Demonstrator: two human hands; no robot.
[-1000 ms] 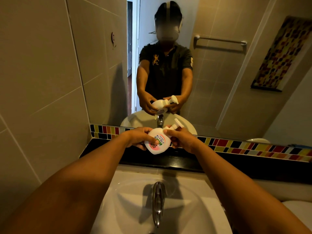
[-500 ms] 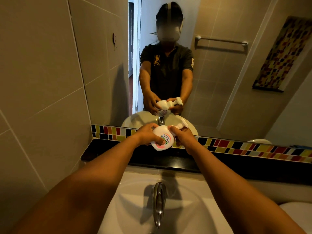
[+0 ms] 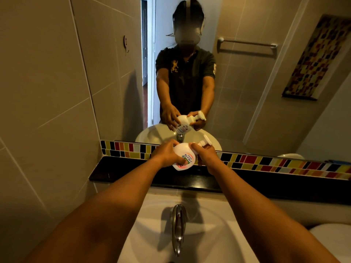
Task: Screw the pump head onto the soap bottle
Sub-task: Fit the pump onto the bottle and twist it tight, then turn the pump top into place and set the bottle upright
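Bathroom scene, big mirror (image 3: 247, 82) on the wall above a white sink (image 3: 218, 234) with a chrome faucet (image 3: 178, 226), a black ledge (image 3: 121, 170) and a strip of coloured mosaic tile (image 3: 275, 164) running between them. Both forearms reach out over the sink toward the ledge. Soap bottle (image 3: 185, 157), white with a pink and green label, is held in the air just above the ledge, tipped over so its neck points up and right. Left hand (image 3: 167, 154) is wrapped closed around the bottle body, fingers curled over the front. Right hand (image 3: 206, 155) is closed around the collar of the pump head (image 3: 204, 143), whose nozzle sticks out past the knuckles. The pump head sits in line on the bottle neck, no gap visible, and the mirror view shows the same. Judgement: pump head is seated and threading is under way or near done; how tight it is cannot be told, the collar is hidden by fingers. Left: final turns, then set the bottle down upright.
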